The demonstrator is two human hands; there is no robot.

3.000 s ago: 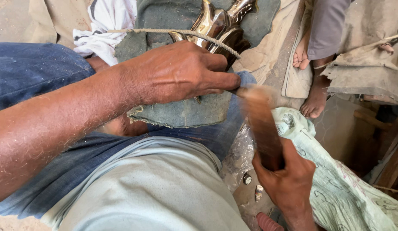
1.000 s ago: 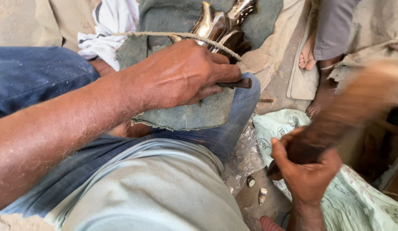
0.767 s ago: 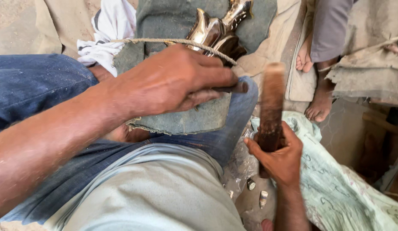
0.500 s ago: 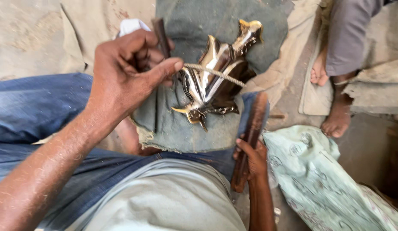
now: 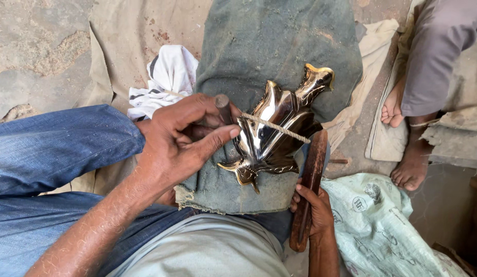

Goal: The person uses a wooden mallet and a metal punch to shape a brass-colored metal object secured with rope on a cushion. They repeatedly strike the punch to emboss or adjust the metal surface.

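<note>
Bare dusty concrete floor [image 5: 38,56], visible upper left of frame. Tan canvas sheet [image 5: 130,36] spread directly on it, stained. Folded grey-green thick cloth pad [image 5: 279,46] lies on the sheet, centre top. Crumpled white striped rag [image 5: 169,72] beside the pad's left edge. Pale green printed woven sack [image 5: 377,231] on the ground, lower right.

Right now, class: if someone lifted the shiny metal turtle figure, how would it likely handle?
The metal turtle figure looks rigid and probably heavy for its size. Its polished surface may be slippery. The cord across it suggests it shifts unless tied down.
</note>
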